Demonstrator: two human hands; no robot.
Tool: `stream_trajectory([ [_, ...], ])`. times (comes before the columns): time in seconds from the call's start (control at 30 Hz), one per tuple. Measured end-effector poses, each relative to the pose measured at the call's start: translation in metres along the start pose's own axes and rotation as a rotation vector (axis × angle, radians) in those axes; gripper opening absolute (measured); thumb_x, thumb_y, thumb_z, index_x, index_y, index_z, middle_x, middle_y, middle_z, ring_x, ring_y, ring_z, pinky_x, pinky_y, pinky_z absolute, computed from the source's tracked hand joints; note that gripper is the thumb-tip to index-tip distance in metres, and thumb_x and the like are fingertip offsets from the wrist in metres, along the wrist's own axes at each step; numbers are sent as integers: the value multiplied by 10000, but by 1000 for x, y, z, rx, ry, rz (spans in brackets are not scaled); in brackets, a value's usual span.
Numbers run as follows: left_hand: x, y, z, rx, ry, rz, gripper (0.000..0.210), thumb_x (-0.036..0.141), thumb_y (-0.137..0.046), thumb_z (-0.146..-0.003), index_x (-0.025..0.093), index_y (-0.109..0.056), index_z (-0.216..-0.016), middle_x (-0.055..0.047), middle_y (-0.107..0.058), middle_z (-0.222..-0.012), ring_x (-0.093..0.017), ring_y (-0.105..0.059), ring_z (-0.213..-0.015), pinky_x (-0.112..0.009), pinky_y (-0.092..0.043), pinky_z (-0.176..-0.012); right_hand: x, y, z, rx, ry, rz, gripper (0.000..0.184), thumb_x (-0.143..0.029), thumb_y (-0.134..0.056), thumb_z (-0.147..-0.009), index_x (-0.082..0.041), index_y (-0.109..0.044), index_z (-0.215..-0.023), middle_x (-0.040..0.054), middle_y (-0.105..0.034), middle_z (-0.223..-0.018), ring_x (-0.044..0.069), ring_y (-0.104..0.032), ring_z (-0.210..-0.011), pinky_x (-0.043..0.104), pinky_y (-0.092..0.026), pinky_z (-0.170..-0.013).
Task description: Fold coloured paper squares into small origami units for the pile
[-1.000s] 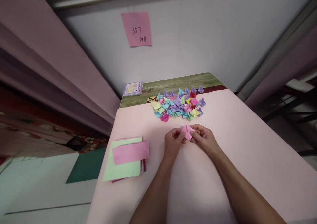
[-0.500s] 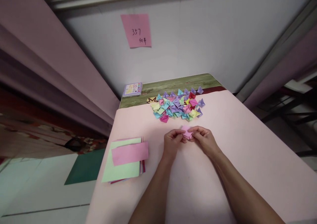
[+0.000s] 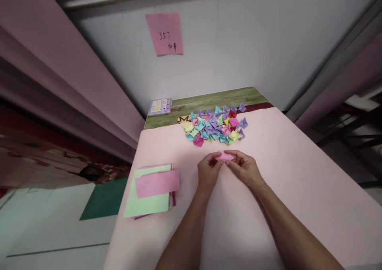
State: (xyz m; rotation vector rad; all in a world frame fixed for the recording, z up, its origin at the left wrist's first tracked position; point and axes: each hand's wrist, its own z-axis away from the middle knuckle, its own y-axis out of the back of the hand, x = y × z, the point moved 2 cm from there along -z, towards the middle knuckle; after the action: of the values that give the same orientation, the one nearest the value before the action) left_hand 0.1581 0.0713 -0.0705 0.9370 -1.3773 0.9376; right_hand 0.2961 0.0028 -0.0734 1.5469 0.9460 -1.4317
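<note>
Both hands, the left [image 3: 209, 169] and the right [image 3: 243, 167], pinch a small folded pink paper [image 3: 224, 156] between them, just in front of a heap of colourful origami pieces [image 3: 213, 127] on the table [image 3: 310, 190]. On the wall [image 3: 238, 43] beyond, a pink sheet [image 3: 165, 25] bears handwritten "357" above what looks like "向", followed by a less clear character.

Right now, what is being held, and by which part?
Folded pink paper: the left hand pinches its left end, the right hand its right.
</note>
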Motion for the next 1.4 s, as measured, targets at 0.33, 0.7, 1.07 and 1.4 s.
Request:
stream_trajectory([
  [0.33,8,1,6,61,-234,-294,53,228,-677,-801,216,-725,-785,-47,-674,-797,-177,-607,-750,-285,-485,-704,-3,3,2,139,185,307,186,-414,-697,-834,-254,-763,-903,57,-751,-913,219,-685,-798,329,-540,-731],
  [0.7,3,-7,5,-84,126,204,258,399,-732,-766,144,-699,-781,-18,-671,-661,-131,-632,-556,-264,-560,-570,-10,2,2,31,-42,15,313,-487,-732,-772,-173,-722,-768,54,-720,-716,173,-616,-649,275,-472,-611],
  [1.07,-4,-12,4,-151,165,230,262,338,-784,-707,148,-656,-834,16,-638,-638,-118,-641,-562,-242,-553,-597,-2,0,0,185,-8,92,334,-463,-705,-799,-190,-756,-984,48,-712,-746,167,-604,-627,277,-494,-583],
  [1.4,-5,-9,3,-12,188,209,401,350,-794,-683,183,-567,-968,37,-648,-638,-137,-645,-545,-277,-564,-609,-13,2,5,273,451,608,180,-370,-637,-884,-320,-792,-960,67,-696,-1046,228,-628,-931,358,-516,-839],
])
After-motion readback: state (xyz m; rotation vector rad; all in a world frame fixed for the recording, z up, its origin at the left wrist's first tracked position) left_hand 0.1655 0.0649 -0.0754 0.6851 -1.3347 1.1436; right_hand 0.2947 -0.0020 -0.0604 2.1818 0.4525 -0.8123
